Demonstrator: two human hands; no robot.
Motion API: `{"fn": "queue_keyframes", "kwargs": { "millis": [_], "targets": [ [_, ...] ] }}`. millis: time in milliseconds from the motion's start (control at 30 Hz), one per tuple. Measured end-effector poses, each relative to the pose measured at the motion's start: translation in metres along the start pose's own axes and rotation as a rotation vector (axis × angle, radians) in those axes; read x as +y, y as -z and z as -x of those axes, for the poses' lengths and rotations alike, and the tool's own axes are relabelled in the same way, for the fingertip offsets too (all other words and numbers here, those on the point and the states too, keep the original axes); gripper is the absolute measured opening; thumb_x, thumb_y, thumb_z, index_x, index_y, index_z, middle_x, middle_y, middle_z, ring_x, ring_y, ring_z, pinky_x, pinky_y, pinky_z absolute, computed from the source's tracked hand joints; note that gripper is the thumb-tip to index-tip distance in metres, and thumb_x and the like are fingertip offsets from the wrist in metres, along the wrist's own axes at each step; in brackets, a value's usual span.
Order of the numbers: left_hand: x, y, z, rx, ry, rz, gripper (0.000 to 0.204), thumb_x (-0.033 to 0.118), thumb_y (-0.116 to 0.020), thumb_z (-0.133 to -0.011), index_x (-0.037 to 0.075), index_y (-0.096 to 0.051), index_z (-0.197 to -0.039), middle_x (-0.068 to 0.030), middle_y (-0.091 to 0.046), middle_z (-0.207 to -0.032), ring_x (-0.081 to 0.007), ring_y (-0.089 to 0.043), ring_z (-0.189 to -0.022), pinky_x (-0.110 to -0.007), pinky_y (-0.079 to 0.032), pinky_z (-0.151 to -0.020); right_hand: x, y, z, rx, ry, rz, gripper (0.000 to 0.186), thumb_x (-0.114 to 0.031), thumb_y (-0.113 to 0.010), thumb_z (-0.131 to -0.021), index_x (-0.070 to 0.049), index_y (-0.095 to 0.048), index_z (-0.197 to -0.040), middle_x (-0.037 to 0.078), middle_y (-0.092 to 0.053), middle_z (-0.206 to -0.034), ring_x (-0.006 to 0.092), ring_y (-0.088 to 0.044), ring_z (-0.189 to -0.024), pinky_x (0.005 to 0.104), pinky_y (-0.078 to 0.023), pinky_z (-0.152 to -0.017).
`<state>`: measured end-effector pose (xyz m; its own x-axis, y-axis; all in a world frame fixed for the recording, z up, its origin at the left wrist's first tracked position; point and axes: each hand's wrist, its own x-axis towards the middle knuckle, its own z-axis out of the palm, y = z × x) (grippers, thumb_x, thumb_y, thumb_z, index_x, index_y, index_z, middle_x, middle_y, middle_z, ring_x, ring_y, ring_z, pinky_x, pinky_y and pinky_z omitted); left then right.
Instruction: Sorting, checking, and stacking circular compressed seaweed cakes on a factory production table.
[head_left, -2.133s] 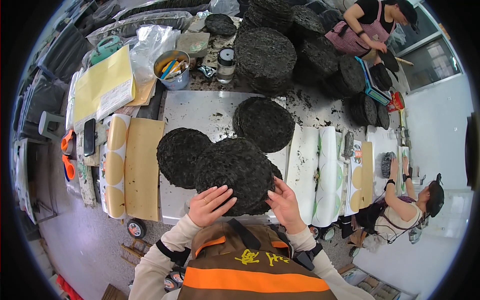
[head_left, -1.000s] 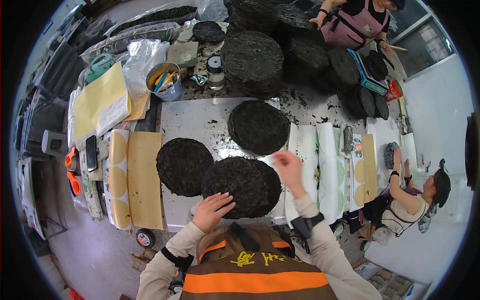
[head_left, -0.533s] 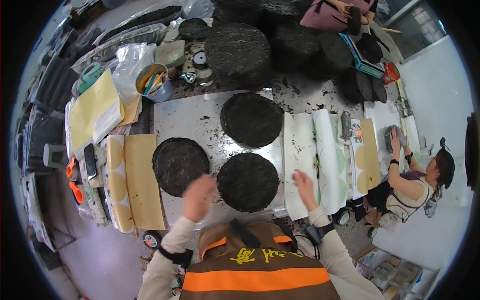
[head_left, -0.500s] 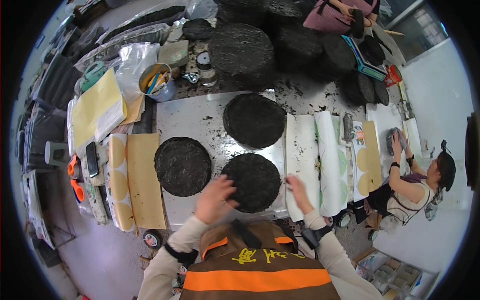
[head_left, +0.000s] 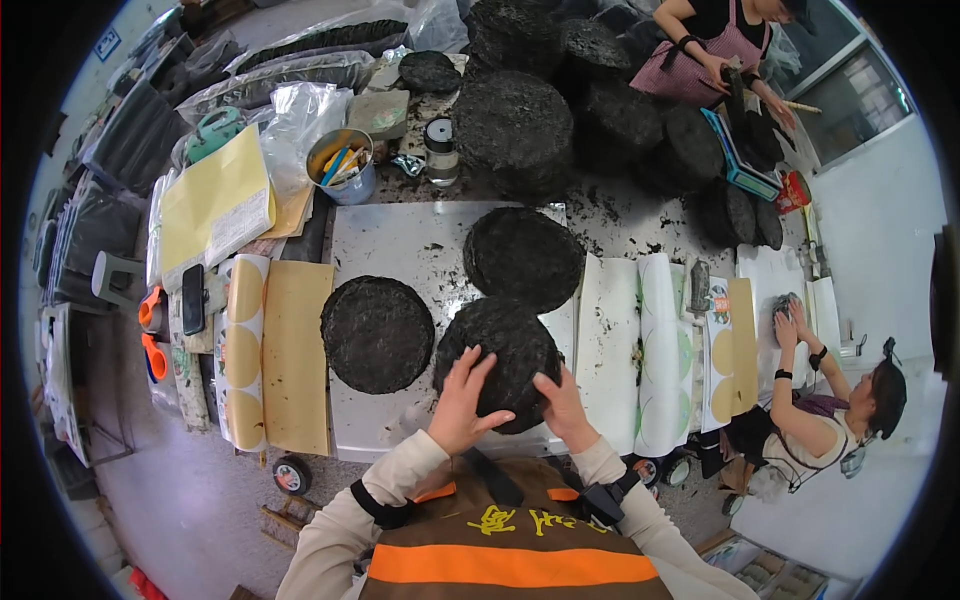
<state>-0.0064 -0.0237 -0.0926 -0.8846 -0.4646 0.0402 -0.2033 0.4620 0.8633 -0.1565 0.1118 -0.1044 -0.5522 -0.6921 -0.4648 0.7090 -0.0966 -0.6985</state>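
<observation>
Three round black discs, rough like pressed dried seaweed, are at the near table in front of me. The nearest seaweed disc (head_left: pixel 497 335) is under my hands and looks slightly raised, its far edge overlapping the far disc (head_left: pixel 525 258). My left hand (head_left: pixel 465 405) lies over its near left part, fingers spread and thumb pointing right. My right hand (head_left: pixel 565 408) grips its right edge, thumb on top; the other fingers are partly hidden. To the left, the third disc (head_left: pixel 377 335) lies flat on the pale metal sheet (head_left: pixel 400 230), touched by neither hand.
Tall stacks of black discs (head_left: pixel 513 130) stand beyond. Brown paper (head_left: pixel 297 360) and white paper sheets (head_left: pixel 608 350) flank the metal sheet. At left are a bucket of tools (head_left: pixel 340 165), a phone (head_left: pixel 193 300) and orange-handled scissors (head_left: pixel 154 358). Two people (head_left: pixel 800 400) (head_left: pixel 715 50) work at the right.
Both hands have come in onto the nearest disc. That disc has shifted away from me and left, now overlapping the far disc. The view has shifted slightly.
</observation>
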Motion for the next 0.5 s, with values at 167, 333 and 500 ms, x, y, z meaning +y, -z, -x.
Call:
{"fn": "queue_keyframes", "kwargs": {
  "millis": [167,333,500],
  "targets": [
    [0.01,0.012,-0.002,0.049,0.04,0.05,0.073,0.036,-0.076,-0.081,0.004,-0.044,-0.139,-0.0276,-0.032,-0.147,-0.0443,-0.035,-0.137,-0.049,-0.037,-0.109,-0.001,-0.028,0.006,-0.117,0.06,0.017,0.078,-0.008,-0.08,-0.077,-0.005,-0.039,-0.143,0.006,-0.051,-0.133,0.02,-0.05,-0.123,0.0354,-0.042,-0.106],
    [0.031,0.03,-0.006,0.043,0.086,0.021,0.064,0.019,-0.072,-0.078,0.005,-0.047,-0.136,-0.0239,-0.043,-0.143,-0.0426,-0.049,-0.126,-0.045,-0.042,-0.104,-0.003,-0.039,0.012,-0.079,0.031,0.083,0.079,-0.001,-0.078,-0.074,-0.005,-0.038,-0.142,0.006,-0.051,-0.133,0.0198,-0.051,-0.122,0.0351,-0.041,-0.106],
    [0.029,0.076,-0.005,0.117,0.184,0.261,0.05,0.011,-0.061,-0.08,-0.003,-0.052,-0.127,-0.0275,-0.058,-0.122,-0.0396,-0.059,-0.114,-0.042,-0.047,-0.098,-0.009,-0.032,0.011,-0.084,0.071,0.136,0.065,-0.008,-0.066,-0.083,-0.005,-0.039,-0.142,0.011,-0.052,-0.134,0.0248,-0.053,-0.122,0.0389,-0.044,-0.105]
  ]
}}
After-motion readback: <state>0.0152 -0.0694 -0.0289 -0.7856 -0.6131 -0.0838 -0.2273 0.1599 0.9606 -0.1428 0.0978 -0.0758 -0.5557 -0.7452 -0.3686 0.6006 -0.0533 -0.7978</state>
